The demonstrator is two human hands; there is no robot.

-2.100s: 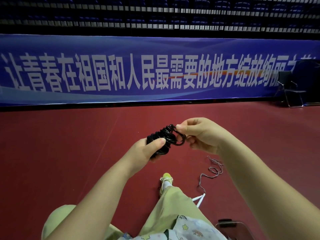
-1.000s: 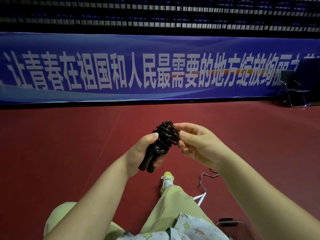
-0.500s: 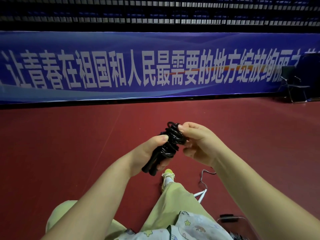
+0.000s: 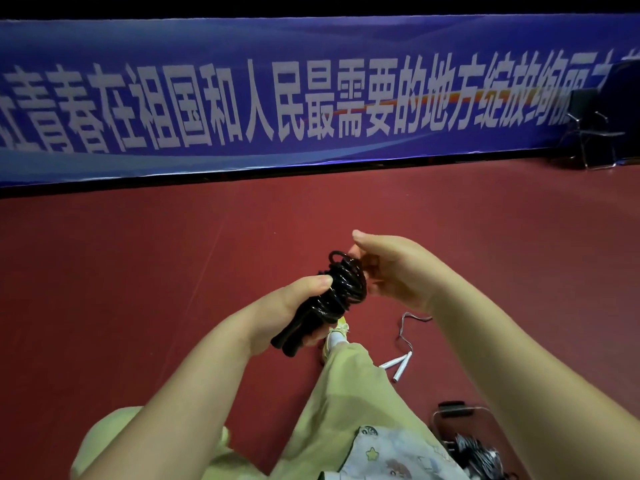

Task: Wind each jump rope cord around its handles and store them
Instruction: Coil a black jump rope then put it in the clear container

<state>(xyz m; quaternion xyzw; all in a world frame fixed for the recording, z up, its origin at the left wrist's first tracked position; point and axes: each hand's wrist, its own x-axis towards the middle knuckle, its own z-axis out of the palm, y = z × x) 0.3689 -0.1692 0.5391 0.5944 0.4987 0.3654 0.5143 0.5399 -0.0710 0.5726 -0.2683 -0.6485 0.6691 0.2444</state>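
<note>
Left hand (image 4: 277, 313) curls round black handles (image 4: 294, 336), thumb pressing wound cord (image 4: 344, 284). Right hand (image 4: 398, 271) pinches top loop, thumb raised. Bundle mid-air above floor (image 4: 138, 271); white rope (image 4: 398, 363) on floor.

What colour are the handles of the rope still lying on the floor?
White. The handles lie on the red floor beside the leg, clearest in the head view.

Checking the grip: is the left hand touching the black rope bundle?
Touching. The head view shows the left hand wrapped around the black rope bundle, thumb pressed on the coils.
</note>
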